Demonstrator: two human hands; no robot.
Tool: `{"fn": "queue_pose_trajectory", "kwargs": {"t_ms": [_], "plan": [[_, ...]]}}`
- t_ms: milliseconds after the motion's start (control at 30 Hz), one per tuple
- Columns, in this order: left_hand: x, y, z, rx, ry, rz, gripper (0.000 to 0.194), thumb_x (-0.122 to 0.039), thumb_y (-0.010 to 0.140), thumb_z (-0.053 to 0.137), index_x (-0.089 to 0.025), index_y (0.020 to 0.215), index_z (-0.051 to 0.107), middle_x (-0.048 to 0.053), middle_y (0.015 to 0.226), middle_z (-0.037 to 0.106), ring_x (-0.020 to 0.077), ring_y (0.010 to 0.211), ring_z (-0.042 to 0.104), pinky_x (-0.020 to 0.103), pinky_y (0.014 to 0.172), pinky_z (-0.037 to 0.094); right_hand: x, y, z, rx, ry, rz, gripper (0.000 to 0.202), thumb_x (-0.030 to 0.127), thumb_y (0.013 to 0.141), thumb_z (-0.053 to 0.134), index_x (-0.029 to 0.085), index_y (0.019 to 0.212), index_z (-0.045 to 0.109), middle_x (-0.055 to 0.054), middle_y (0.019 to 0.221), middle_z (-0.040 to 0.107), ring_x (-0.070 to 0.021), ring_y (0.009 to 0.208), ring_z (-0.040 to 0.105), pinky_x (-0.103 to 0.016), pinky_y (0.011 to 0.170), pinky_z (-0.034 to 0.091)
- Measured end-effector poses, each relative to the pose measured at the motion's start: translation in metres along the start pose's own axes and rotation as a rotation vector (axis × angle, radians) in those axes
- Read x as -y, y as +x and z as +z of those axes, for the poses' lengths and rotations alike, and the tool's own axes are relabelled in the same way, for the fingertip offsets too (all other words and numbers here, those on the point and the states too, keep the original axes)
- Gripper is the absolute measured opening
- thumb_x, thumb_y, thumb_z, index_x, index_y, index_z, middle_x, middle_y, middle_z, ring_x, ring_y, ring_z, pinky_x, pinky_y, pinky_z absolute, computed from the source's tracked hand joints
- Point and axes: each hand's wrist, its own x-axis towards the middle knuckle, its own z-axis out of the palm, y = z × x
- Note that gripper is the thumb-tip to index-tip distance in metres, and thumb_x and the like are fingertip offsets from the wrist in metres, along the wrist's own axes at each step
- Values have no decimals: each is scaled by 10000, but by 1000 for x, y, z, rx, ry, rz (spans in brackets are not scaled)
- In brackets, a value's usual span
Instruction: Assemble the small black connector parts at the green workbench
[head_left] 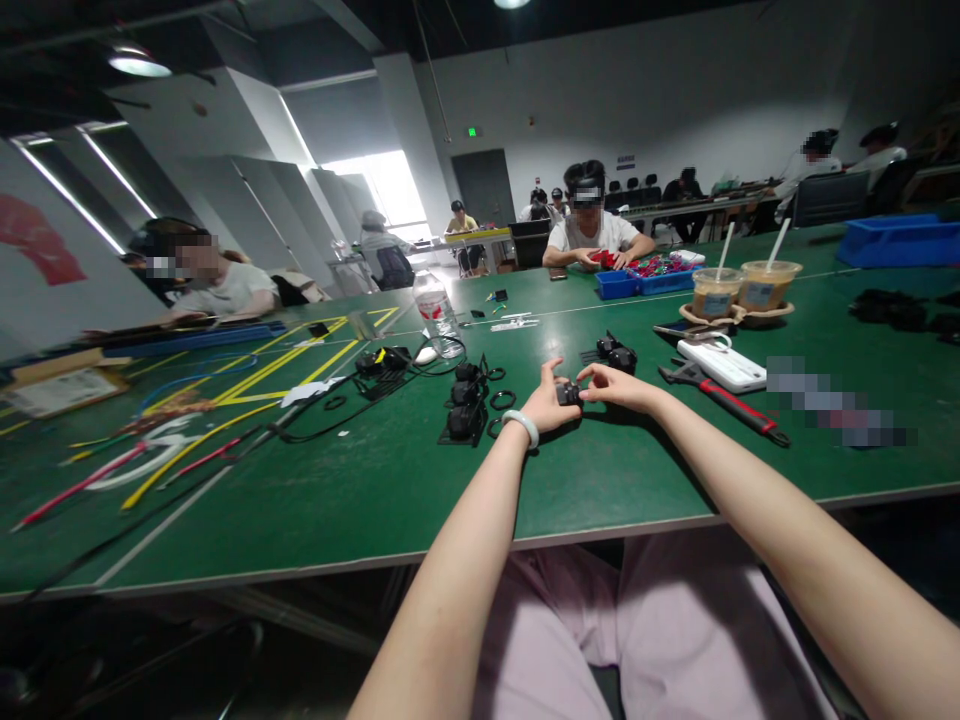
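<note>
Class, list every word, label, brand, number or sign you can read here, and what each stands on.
No text can be read.
Bottle: red-marked label, too blurred.
Left cup and right cup: labels too small.
Green sign above the door: too small.
Wall sign: dark marks, too small.

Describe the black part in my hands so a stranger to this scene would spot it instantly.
Find the big green table and two bare forearms reaching over its near edge. The black part sits between the left hand, with a pale bangle at its wrist, and the right hand. Other black parts lie on the table either side; this one is held.
</note>
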Motion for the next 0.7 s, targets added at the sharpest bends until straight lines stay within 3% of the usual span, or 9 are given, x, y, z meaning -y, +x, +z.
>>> {"fn": "queue_pose_trajectory", "kwargs": {"t_ms": [200,700], "plan": [[-1,0,1,21,-11,10,842,-162,543,598,-181,1208,83,16,859,450,99,740,481,319,754,385,1,-1,-2,102,58,-40,532,310,543,655,183,1005,423,65,611,422,-61,538,373,-198,531,301],[-2,-1,0,4,-19,-18,848,-141,528,604,-188,1213,107,27,882,438,101,764,476,330,792,364,1,1,-1,64,-80,-53,435,379,600,597,162,960,486,55,587,404,-65,524,353,-205,514,275]]}}
